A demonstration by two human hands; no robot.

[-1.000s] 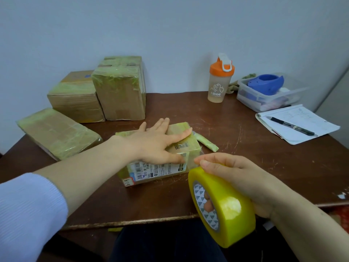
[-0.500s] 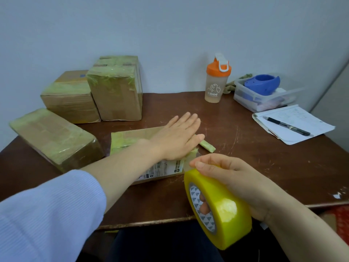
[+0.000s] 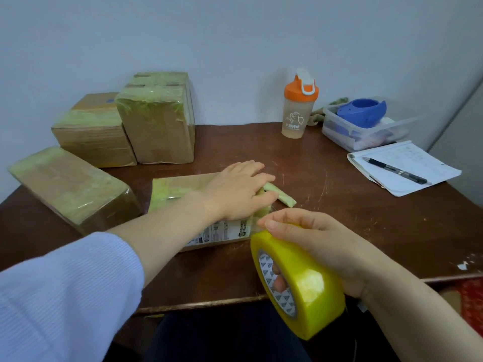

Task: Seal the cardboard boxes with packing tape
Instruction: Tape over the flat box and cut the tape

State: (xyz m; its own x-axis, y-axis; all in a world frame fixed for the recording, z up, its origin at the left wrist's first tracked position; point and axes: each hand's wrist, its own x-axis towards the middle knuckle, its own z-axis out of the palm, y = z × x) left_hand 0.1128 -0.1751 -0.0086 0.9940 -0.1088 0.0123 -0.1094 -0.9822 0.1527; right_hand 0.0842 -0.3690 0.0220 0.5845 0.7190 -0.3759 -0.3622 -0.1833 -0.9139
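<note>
Head view: left fingers [image 3: 249, 170] press flat on the box [image 3: 180, 186]; right fingers [image 3: 287, 222] grip the tape roll [image 3: 311, 286].

Makeshift packing station in a plain home or small-office room: taped cardboard boxes [image 3: 156, 129] crowd the far left corner of a scratched wooden tabletop [image 3: 339, 218] against a bare wall [image 3: 235, 35]; a notepad [image 3: 418, 158], pen [image 3: 397, 170] and shaker bottle [image 3: 298, 108] sit toward its far right corner.
</note>
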